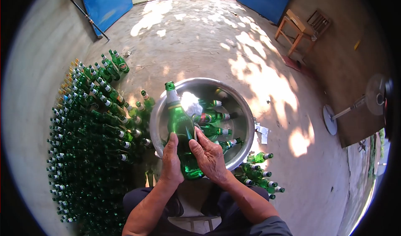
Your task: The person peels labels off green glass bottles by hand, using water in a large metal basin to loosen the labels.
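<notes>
A green glass bottle with a pale neck label is held upright, slightly tilted, over the near left part of a metal basin. My left hand is closed round the bottle's lower left side. On its right side, my right hand grips the bottle, thumb and fingers near its body label. Inside the basin lie several green bottles on their sides, necks pointing right. A white bundle sits at the basin's back left, just behind the held bottle.
Many green bottles stand crowded on the left. More bottles lie right of the basin, near white paper scraps. A wooden chair stands at the back right, a standing fan at the right, and blue doors at the back.
</notes>
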`<state>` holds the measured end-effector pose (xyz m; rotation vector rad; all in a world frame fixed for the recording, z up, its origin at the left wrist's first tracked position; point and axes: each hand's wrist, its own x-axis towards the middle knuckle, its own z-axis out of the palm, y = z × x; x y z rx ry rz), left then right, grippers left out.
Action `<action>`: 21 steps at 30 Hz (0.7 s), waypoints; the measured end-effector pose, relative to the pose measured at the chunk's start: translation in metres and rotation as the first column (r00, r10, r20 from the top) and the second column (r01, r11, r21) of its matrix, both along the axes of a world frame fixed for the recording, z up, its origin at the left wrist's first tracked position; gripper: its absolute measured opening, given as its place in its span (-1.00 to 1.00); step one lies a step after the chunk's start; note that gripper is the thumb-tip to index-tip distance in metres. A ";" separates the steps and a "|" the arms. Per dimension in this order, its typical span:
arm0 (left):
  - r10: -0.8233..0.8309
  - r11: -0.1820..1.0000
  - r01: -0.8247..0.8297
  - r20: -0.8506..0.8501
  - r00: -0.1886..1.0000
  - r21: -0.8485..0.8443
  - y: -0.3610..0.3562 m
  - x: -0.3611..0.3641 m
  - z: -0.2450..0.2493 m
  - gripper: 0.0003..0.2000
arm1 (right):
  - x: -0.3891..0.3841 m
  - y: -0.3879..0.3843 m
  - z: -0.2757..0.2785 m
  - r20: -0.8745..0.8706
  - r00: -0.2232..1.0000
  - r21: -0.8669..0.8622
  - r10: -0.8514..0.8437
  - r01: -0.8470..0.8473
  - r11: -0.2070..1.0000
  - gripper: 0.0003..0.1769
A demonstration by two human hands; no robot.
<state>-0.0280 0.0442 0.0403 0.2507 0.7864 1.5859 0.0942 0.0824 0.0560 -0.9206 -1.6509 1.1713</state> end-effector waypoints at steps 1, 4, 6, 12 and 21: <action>-0.004 1.000 0.004 0.001 1.000 -0.001 0.000 0.000 -0.002 -0.43 | -0.002 -0.001 -0.001 0.001 1.000 -0.001 -0.004 0.004 1.000 -0.51; 0.068 0.996 -0.075 -0.138 0.988 -0.046 -0.001 -0.001 -0.003 -0.44 | -0.006 -0.001 -0.007 -0.046 0.999 -0.099 -0.008 0.004 0.995 -0.56; 0.086 0.994 -0.096 -0.164 0.983 -0.059 -0.001 -0.005 -0.010 -0.44 | -0.010 -0.001 -0.010 -0.041 0.999 -0.072 -0.017 0.014 0.997 -0.56; 0.045 0.999 -0.045 -0.215 0.976 0.005 -0.002 -0.017 0.004 -0.45 | -0.011 -0.002 -0.002 -0.002 1.000 0.034 0.009 -0.008 0.999 -0.49; 0.135 0.988 -0.141 -0.098 0.986 -0.057 0.002 -0.036 0.022 -0.40 | 0.008 0.010 -0.003 0.196 0.939 0.047 0.282 -0.297 0.954 -0.40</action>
